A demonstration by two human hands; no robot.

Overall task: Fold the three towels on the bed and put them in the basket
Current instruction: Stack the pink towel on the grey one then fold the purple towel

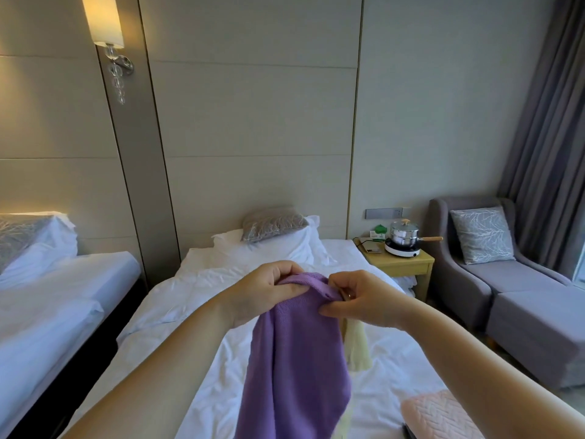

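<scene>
Head cam, L to R. Far left: second bed w/ white sheets, lit wall lamp above it. Centre: main bed, white cover rumpled, grey pillow at its head.

Left hand is raised over the main bed, fingers and thumb curled round the top edge of the purple towel. Right hand, just beside it, pinches the same edge, thumb below and fingers on top. The purple towel hangs from both hands down toward the camera. It's bunched at the top; whether it's doubled over can't be told.

Behind it a pale yellow towel lies on the main bed, partly hidden, apparently not folded. Bottom right, a pink cloth w/ quilted pattern lies flat near the bed's corner. It's prob. the third towel; folded or not, can't tell.

Further right: nightstand w/ a pot on a hotplate, then a grey armchair and curtain.

Progress looks early. All 3 cloths are out on or over the main bed, and the basket isn't in view. Step in hand seems to be finding the purple towel's corners to spread it for the 1st fold. Still to do: fold purple, yellow and prob. pink, then put all 3 in the basket.
</scene>
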